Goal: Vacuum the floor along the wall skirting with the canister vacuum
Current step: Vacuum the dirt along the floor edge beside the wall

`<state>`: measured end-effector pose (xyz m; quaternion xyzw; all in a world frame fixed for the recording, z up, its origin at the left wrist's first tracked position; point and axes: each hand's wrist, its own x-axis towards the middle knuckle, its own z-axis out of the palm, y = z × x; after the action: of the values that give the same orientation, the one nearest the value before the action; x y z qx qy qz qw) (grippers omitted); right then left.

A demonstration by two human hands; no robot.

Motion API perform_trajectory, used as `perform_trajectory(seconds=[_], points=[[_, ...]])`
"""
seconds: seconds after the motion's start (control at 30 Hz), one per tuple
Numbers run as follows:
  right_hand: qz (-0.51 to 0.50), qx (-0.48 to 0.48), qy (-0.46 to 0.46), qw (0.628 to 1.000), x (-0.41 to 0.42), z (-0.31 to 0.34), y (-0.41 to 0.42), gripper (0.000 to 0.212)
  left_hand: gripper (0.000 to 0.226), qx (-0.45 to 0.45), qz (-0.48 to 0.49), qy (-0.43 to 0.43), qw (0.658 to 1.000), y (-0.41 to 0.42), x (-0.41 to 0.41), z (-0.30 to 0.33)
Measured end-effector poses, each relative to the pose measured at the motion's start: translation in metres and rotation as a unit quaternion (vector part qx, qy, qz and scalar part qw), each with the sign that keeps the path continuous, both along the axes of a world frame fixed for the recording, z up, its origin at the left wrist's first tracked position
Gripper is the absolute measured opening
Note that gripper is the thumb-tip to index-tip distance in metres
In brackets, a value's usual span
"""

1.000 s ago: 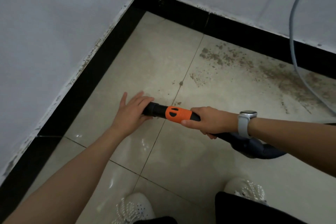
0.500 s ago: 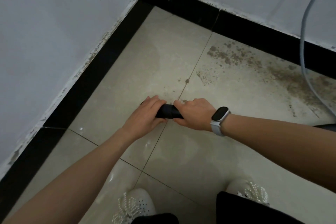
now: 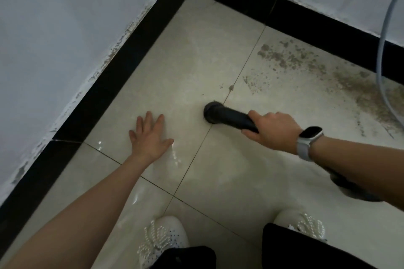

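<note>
A black, round-ended plastic vacuum nozzle tube (image 3: pixel 227 117) is gripped near its rear by the right hand (image 3: pixel 272 131), fingers and thumb curled round it, a dark-faced wristwatch on a pale strap (image 3: pixel 309 141) worn just behind. The tube's long axis runs from the grip forward and to the left, tilted downward, so its round mouth meets the glossy cream floor tile (image 3: pixel 175 67) just beside a grout line. The low grip likely steadies the mouth against the floor for suction. Beyond and to the right of the grip, a band of brown-grey dirt (image 3: pixel 317 65) is spread along the black wall skirting (image 3: pixel 317 17), not yet reached by the nozzle. To the left of the grip, well apart from the tube, the left hand (image 3: pixel 149 135) is held with fingers straight and spread, holding nothing; whether it presses the tile cannot be told. A grey cable (image 3: pixel 381 54) hangs by the far wall. White bead-trimmed shoes (image 3: pixel 162 240) are seen below the grip.
</note>
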<state>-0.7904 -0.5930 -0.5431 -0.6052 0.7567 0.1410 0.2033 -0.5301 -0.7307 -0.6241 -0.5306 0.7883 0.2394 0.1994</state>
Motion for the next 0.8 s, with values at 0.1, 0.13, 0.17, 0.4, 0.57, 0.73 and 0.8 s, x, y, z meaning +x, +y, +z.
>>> perform_trajectory(seconds=[0.1, 0.13, 0.17, 0.4, 0.57, 0.73, 0.8], points=[[-0.035, -0.006, 0.016, 0.999, -0.011, 0.001, -0.009, 0.042, 0.080, -0.008, -0.004, -0.009, 1.000, -0.002, 0.000, 0.001], [-0.027, -0.002, 0.004, 1.000, -0.007, 0.001, -0.008, 0.043, 0.080, -0.008, -0.001, -0.008, 1.000, -0.002, 0.000, 0.001], [-0.010, 0.003, -0.013, 1.000, 0.002, 0.000, -0.006, 0.043, 0.080, -0.009, 0.001, -0.006, 1.000, -0.002, 0.000, 0.001], [0.063, 0.040, -0.083, 0.994, 0.038, -0.006, 0.011, 0.044, 0.079, -0.027, 0.037, -0.004, 0.999, 0.003, -0.010, 0.001], [0.028, 0.006, -0.043, 0.999, 0.008, -0.005, 0.008, 0.043, 0.079, -0.007, 0.006, 0.001, 1.000, 0.016, -0.026, 0.001], [-0.004, 0.007, -0.040, 0.999, -0.004, -0.004, 0.018, 0.042, 0.081, 0.008, -0.029, -0.007, 1.000, 0.026, -0.036, 0.001], [0.000, 0.007, -0.043, 0.999, -0.010, -0.004, 0.025, 0.042, 0.082, -0.002, -0.039, -0.012, 0.999, 0.026, -0.033, 0.000]])
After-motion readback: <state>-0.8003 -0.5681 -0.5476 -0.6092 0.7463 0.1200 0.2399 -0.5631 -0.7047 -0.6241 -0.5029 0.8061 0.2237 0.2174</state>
